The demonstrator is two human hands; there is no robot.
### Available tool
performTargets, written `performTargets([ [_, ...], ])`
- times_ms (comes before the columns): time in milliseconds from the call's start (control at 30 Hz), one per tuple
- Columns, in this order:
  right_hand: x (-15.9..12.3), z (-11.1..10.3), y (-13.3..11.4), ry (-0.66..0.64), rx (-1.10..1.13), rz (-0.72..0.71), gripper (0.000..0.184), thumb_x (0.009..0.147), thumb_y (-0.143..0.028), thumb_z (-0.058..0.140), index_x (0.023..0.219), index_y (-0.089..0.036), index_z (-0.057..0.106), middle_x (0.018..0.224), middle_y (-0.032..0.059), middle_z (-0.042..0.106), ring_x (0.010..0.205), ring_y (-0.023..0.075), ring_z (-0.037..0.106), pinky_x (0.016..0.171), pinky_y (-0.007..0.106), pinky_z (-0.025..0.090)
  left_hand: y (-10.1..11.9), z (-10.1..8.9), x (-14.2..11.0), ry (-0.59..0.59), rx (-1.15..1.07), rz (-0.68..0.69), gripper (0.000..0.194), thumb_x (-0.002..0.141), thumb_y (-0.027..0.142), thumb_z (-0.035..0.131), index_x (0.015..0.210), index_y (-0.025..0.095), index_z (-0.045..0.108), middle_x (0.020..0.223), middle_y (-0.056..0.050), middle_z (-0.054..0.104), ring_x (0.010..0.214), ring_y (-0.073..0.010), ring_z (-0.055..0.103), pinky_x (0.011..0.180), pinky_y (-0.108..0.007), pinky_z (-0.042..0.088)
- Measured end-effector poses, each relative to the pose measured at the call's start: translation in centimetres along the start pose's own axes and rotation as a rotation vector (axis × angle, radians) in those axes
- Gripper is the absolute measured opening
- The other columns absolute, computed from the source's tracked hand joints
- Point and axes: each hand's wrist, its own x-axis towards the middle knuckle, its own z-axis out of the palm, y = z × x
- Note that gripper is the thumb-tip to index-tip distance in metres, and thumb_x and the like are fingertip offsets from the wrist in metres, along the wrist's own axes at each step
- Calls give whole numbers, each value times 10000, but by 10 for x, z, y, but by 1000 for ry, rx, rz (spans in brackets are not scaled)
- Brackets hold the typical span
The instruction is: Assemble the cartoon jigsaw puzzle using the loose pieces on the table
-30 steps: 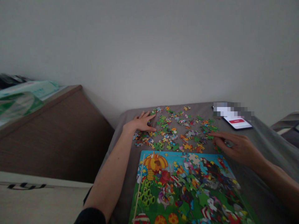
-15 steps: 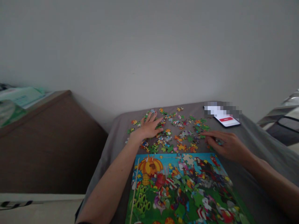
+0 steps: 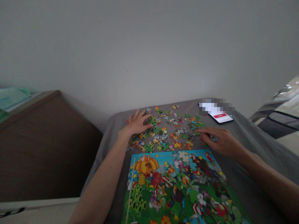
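Over the left part of a loose spread of jigsaw puzzle pieces [image 3: 163, 146] is my left hand [image 3: 138, 123], palm down with fingers spread and no piece seen gripped. My right hand [image 3: 218, 140] rests at the spread's right side. Its index finger reaches out to touch dark and green pieces, with the thumb held lower and apart. A bluish piece [image 3: 213, 137] shows in the gap between thumb and fingers; whether it lies on the cloth or in the palm is unclear. Nearer me lies the puzzle board [image 3: 137, 214], a colourful cartoon picture with more pieces on it.
A lit phone [image 3: 220, 116] lies at the back right of the grey cloth [image 3: 235, 183]. A brown wooden cabinet [image 3: 46, 140] stands to the left, with a green and white packet [image 3: 14, 96] on top. The pale wall [image 3: 149, 56] rises behind.
My left hand slid right across the pieces, then drew back left, its fingers spread throughout. My right hand stayed near the same pieces. The view has turned slightly to the right.
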Motion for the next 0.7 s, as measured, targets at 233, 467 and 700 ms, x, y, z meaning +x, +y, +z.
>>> performTargets([
  [233,0,0,1,-17,-1,17,289,909,-242,486,1036,-223,744,800,17,770,638,145,696,621,246,556,14,4,0,-108,7,81,985,723,856,543,1556,415,254,1682,0,-26,1526,-388,-72,1158,-711,104],
  [467,-1,0,2,-14,-26,1,299,908,-230,480,1052,-224,743,867,30,780,692,152,704,674,261,561,-4,-4,1,-61,17,-15,984,732,797,614,1561,415,246,1685,-13,26,1526,-405,-21,1154,-698,163],
  [700,-1,0,3,-26,-18,0,301,919,-220,478,1075,-203,735,889,40,779,695,148,700,681,257,551,-5,-10,-2,60,-11,-132,643,945,686,363,1521,401,360,1690,0,29,1540,-330,1,1184,-620,171],
])
